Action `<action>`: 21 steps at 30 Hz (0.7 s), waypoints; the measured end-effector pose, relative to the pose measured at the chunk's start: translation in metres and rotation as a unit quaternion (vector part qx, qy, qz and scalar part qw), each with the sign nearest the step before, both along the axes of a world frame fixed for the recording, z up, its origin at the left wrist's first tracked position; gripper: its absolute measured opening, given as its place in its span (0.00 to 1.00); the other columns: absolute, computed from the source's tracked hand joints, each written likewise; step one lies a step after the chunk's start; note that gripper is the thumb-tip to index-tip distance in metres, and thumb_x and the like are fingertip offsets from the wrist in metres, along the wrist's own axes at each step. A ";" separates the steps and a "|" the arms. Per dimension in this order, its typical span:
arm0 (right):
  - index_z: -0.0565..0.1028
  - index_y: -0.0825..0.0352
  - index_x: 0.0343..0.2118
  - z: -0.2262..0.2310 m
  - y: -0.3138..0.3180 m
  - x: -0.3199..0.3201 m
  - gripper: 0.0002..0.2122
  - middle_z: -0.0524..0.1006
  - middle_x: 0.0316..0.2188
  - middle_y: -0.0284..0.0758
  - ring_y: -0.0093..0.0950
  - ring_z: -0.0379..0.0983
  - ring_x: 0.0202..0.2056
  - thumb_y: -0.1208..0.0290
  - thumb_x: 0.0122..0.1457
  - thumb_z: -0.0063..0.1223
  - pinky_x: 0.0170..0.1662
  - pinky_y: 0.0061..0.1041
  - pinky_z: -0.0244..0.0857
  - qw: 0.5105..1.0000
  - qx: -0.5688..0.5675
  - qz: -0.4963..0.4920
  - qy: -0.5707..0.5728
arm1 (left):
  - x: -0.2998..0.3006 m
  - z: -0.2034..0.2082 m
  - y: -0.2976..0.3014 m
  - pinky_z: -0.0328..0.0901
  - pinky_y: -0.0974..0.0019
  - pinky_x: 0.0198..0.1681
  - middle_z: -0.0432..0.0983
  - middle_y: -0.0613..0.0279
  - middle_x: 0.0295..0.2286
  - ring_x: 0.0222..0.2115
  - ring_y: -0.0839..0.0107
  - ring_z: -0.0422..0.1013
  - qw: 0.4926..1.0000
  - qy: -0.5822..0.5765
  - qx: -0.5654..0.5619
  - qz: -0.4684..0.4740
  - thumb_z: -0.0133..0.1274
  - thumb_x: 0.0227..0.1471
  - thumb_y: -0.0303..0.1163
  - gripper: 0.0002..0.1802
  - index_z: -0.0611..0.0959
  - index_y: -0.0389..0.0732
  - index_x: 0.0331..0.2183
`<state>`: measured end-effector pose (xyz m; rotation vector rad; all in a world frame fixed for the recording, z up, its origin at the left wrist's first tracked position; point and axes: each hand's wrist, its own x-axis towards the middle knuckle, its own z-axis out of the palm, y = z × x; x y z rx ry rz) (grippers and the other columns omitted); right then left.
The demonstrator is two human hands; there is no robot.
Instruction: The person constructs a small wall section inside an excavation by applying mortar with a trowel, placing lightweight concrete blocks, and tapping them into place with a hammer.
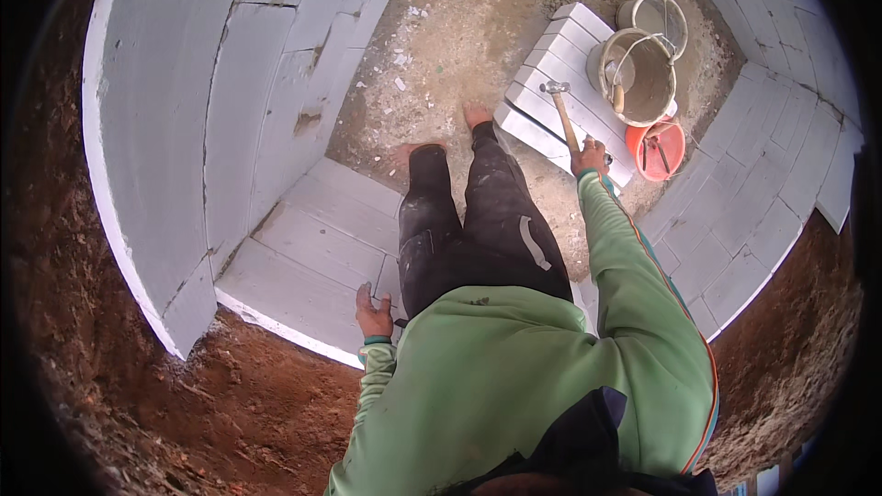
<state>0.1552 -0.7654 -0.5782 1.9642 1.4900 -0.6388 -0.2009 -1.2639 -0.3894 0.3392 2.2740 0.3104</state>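
My right hand is closed around the lower end of a hammer's wooden handle. Its metal head points away from me, over a row of white blocks laid side by side on the ground. A small dark, shiny bit shows beside that hand, too small to make out. My left hand is empty, its fingers apart, at the low white block wall on my left; I cannot tell whether it touches the wall.
Beyond the blocks stand two grey, mortar-smeared buckets and an orange-red bucket with tools in it. Block walls rise at left and right. White chips litter the dirt floor. Reddish soil lies outside the walls.
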 end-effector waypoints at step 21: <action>0.76 0.70 0.52 -0.192 0.229 0.226 0.20 0.79 0.51 0.49 0.44 0.78 0.49 0.62 0.60 0.56 0.51 0.42 0.73 0.961 0.035 -0.112 0.249 | -0.120 0.076 0.047 0.51 0.41 0.66 0.50 0.33 0.67 0.68 0.39 0.48 0.892 0.422 -0.159 0.028 0.61 0.55 0.50 0.51 0.58 0.29 0.67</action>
